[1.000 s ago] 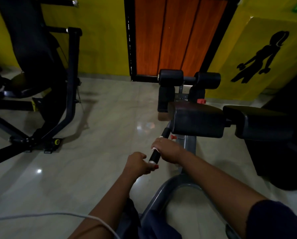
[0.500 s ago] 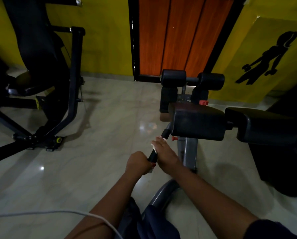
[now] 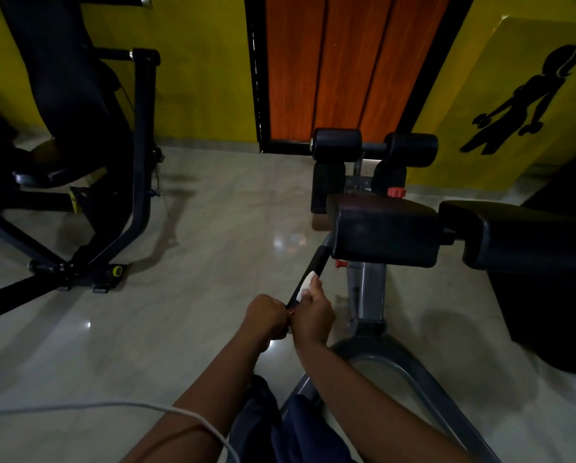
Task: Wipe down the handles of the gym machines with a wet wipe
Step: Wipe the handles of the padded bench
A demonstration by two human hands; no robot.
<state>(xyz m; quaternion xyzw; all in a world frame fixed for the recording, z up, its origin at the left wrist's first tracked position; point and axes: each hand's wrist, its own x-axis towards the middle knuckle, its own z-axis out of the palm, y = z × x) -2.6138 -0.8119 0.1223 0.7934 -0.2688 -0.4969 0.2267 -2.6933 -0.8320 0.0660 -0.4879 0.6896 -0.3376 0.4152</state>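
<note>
Rigid handle (image 3: 314, 265) gripped at its near end by the left hand (image 3: 266, 317) — limp wet wipe (image 3: 305, 285) (probably slippery) pinched against it by the right hand (image 3: 314, 316).

The left forearm (image 3: 209, 392) and the right forearm (image 3: 373, 392) are both bare. They are stretched forward from the bottom of the view and angled inward, so that the hands are set touching, side by side. The left hand (image 3: 266, 315) is closed in a fist, knuckles up, around the lower end of the black handle (image 3: 317, 262). The right hand (image 3: 314, 315) is placed just beyond it, and a white wet wipe (image 3: 306, 285) is pinched against the handle by its curled fingers.
</note>
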